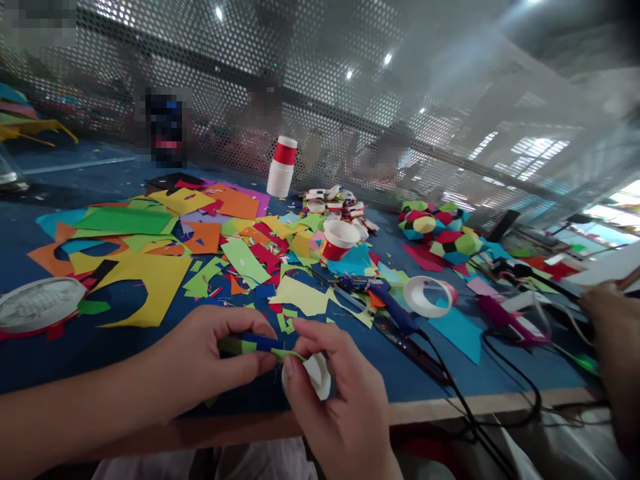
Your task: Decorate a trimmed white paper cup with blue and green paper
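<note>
In the head view, my left hand (210, 350) is closed around a narrow blue and green paper strip (256, 342), gripped between thumb and fingers. My right hand (345, 393) pinches the green end of the same strip with thumb and forefinger. A small white round piece (320, 377), like part of a paper cup, shows behind the right fingers; whether it is held or lies on the table I cannot tell. Just beyond the hands lie a pale yellow paper scrap (300, 295) and small green scraps.
A blue glue gun (395, 303) with a black cable and dark scissors (413, 350) lie to the right. Nearby are a cut cup ring (425, 297) and a paper cup (340, 240). Coloured paper (165, 283) spreads leftward. Behind stands a cup stack (283, 167). Another person's hand (615, 320) is far right.
</note>
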Demonstrator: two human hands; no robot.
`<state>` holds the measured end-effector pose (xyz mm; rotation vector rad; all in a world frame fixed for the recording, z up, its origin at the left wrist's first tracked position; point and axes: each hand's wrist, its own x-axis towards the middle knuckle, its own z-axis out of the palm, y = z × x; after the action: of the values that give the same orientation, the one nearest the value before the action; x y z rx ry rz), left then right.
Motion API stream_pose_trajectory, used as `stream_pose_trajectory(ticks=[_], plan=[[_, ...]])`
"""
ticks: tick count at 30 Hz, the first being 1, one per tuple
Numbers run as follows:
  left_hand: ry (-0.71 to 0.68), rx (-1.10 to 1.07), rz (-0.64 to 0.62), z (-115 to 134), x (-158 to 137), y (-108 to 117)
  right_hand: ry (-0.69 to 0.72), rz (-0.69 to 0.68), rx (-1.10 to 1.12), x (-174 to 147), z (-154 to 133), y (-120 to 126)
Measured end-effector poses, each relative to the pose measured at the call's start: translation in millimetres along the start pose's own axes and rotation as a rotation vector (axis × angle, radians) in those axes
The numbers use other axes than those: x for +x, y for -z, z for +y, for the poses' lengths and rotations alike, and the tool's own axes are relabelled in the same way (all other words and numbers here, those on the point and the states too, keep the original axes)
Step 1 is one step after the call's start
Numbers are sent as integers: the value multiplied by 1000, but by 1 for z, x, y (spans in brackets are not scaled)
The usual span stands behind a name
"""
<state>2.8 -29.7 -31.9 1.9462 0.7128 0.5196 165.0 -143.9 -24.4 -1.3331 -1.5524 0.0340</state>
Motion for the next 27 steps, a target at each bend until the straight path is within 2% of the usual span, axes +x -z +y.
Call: stream_pose_trajectory(ticks=[2, 5, 8, 12, 19, 27], plan=[[4, 13, -15, 3, 1, 1, -24, 8, 45, -3, 3, -3], [-12, 9, -54, 8, 2, 3, -136, 18, 128, -7, 8, -5], [-45, 6, -27, 11, 4, 4, -196, -34, 121, -6, 9, -2], [-58, -26, -26, 7, 5, 1, -127, -55, 115, 0, 5, 2], [-66, 14, -38, 0, -1, -3, -103, 8, 64, -9, 7, -11], [-177, 89, -18, 7, -2, -2, -1, 39, -76, -11, 7, -17]])
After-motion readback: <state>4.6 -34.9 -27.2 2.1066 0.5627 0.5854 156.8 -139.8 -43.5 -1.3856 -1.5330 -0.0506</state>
